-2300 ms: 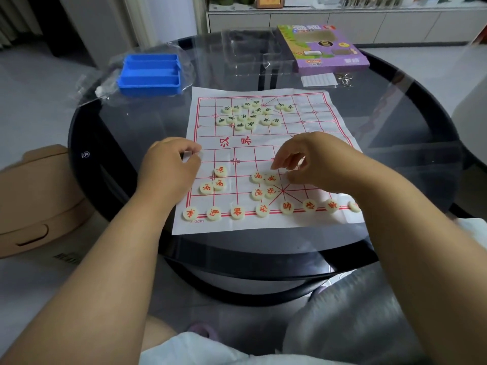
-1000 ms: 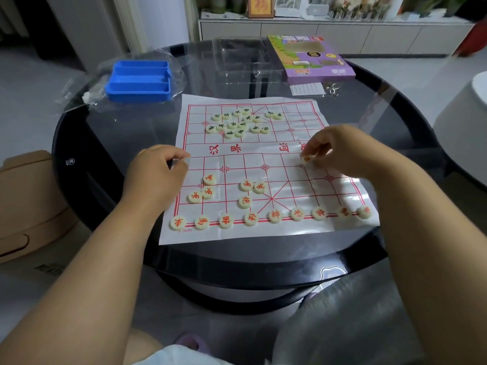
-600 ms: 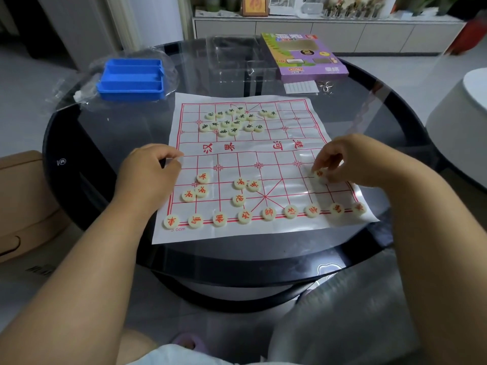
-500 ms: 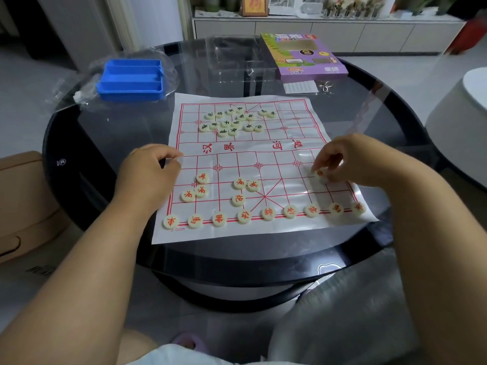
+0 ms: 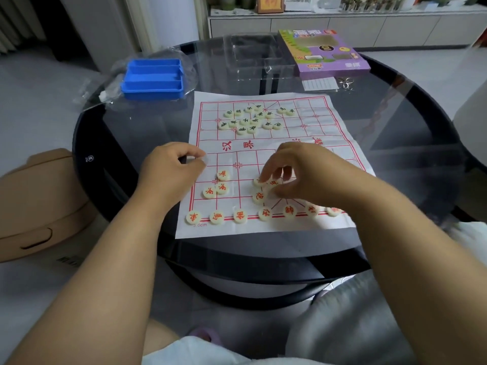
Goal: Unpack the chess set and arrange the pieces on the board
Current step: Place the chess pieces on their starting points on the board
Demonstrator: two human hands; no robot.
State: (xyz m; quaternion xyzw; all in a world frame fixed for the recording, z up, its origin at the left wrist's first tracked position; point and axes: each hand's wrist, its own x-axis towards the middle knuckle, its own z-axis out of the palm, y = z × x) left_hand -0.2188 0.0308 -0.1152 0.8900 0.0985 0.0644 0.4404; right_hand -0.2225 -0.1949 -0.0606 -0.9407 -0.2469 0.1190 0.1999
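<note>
A white paper chess board with red lines lies on the round glass table. Several black-lettered pieces sit in a loose heap on its far half. Red-lettered pieces stand in a row along the near edge, and three more lie at the near left. My right hand reaches over the middle of the near half, its index finger and thumb pinching a red piece beside another one. My left hand, fingers curled, holds the board's left edge.
A blue tray on a plastic bag sits at the far left. A clear plastic insert, a purple box, a paper slip and a metal ring lie behind the board. A cardboard box stands on the floor, left.
My right hand left a red piece on the board's right side and came back to the loose red pieces in the middle. My left hand stayed at the left edge.
</note>
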